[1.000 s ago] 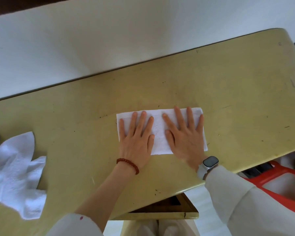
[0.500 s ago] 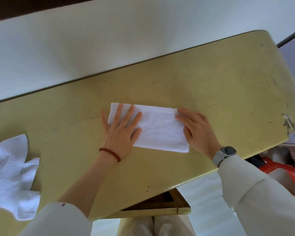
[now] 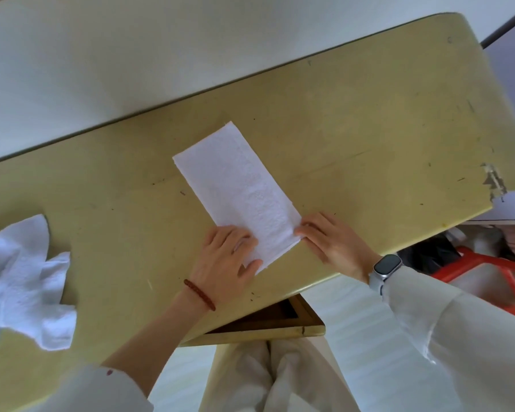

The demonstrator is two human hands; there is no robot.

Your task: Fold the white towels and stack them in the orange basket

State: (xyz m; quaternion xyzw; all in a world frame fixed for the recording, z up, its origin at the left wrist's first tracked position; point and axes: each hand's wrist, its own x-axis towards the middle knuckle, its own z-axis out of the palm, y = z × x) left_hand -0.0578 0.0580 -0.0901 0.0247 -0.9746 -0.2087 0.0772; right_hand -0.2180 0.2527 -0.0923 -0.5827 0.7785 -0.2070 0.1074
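A white towel (image 3: 241,185), folded into a long narrow strip, lies flat on the yellow table (image 3: 369,129), running from the middle toward the near edge. My left hand (image 3: 225,263) grips its near left corner, thumb under the edge. My right hand (image 3: 330,242) pinches the near right corner. Only a part of the orange basket (image 3: 488,272) shows, low beyond the table's right end.
A crumpled pile of white towels (image 3: 21,281) lies at the table's left end. A white wall runs behind the table. An open wooden drawer (image 3: 265,322) juts out under the near edge, above my legs. The table's right corner is chipped.
The towel has turned from lying sideways to pointing away from me. Both hands have moved from pressing flat on it to holding its near corners.
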